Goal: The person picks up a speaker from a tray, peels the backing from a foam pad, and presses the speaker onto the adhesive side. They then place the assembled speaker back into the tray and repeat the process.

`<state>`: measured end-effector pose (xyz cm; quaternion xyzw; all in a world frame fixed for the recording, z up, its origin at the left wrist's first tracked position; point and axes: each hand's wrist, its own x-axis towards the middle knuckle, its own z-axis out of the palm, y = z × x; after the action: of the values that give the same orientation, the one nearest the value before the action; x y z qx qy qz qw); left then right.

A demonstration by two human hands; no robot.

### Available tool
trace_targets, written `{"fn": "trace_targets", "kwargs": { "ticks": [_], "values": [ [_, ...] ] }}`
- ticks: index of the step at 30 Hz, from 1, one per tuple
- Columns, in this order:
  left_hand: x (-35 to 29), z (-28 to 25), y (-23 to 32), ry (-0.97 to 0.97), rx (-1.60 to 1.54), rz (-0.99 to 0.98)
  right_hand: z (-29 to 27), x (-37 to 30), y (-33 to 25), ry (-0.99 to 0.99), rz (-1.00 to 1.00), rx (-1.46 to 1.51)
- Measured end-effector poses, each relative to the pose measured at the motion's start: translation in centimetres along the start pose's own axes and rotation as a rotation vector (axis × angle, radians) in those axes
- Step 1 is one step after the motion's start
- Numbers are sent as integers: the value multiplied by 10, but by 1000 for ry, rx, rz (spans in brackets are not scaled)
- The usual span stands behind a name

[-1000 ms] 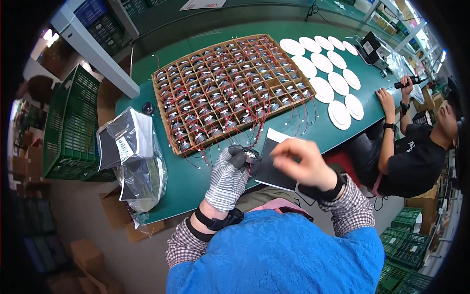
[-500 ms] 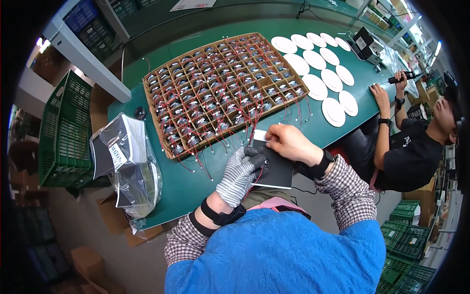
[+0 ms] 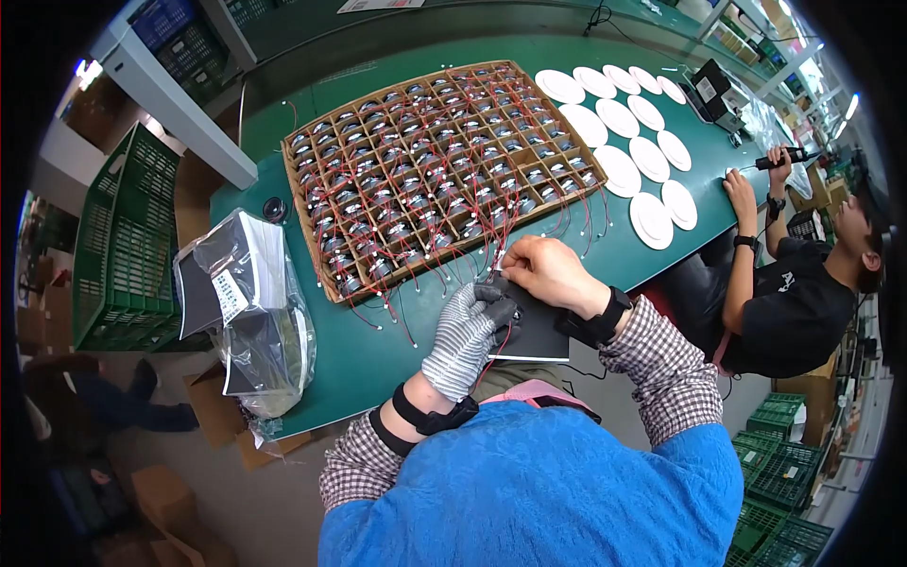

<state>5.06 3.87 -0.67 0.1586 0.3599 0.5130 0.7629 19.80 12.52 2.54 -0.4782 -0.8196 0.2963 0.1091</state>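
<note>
My left hand (image 3: 470, 326), in a grey striped glove with black fingertips, is closed around a small dark part mostly hidden by its fingers. A red wire (image 3: 504, 342) trails down from it, like those on the speakers in the tray. Close by on the right, my bare right hand (image 3: 550, 271) has thumb and forefinger pinched together just above the gloved fingers. Whatever lies between those fingertips is too small to make out. Beneath both hands a black sheet or pad (image 3: 537, 326) with a pale lower edge lies at the table's near edge, partly covered.
A divided cardboard tray (image 3: 312, 248) of small wired speakers (image 3: 439, 241) fills the table's middle. White discs (image 3: 652, 219) lie right of it. Black sheets in a clear bag (image 3: 267, 326) and a round dark part (image 3: 274, 210) are left. A co-worker (image 3: 794, 293) sits at right, holding a black tool.
My right hand has moved slightly left and down, from the black sheet's white corner toward my left hand. My left hand stays nearly still. The view has shifted a little.
</note>
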Motion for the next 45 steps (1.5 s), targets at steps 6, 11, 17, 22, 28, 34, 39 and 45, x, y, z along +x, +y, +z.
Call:
{"fn": "trace_targets", "kwargs": {
  "ticks": [6, 11, 17, 22, 28, 34, 39, 45],
  "values": [
    [-2, -1, 0, 11, 14, -30, 5, 1, 4, 16, -67, -62],
    [-2, 1, 0, 10, 58, -35, 5, 1, 2, 24, -42, -50],
    [-4, 4, 3, 34, 70, -11, -6, -5, 19, -18, -86, 290],
    [-2, 1, 2, 44, 37, 48, -42, -24, 44, 89, 44, 1100],
    [1, -6, 1, 7, 2, 72, -73, -33, 60, 249, -185, 1564],
    [-7, 1, 10, -67, -80, 91, -52, -45, 7, -115, 13, 906],
    [-14, 3, 15, -56, -120, 19, -25, -39, -9, -253, -123, 785],
    [-10, -12, -1, -84, 44, 167, -20, -32, -22, -291, -131, 783]
  ]
}}
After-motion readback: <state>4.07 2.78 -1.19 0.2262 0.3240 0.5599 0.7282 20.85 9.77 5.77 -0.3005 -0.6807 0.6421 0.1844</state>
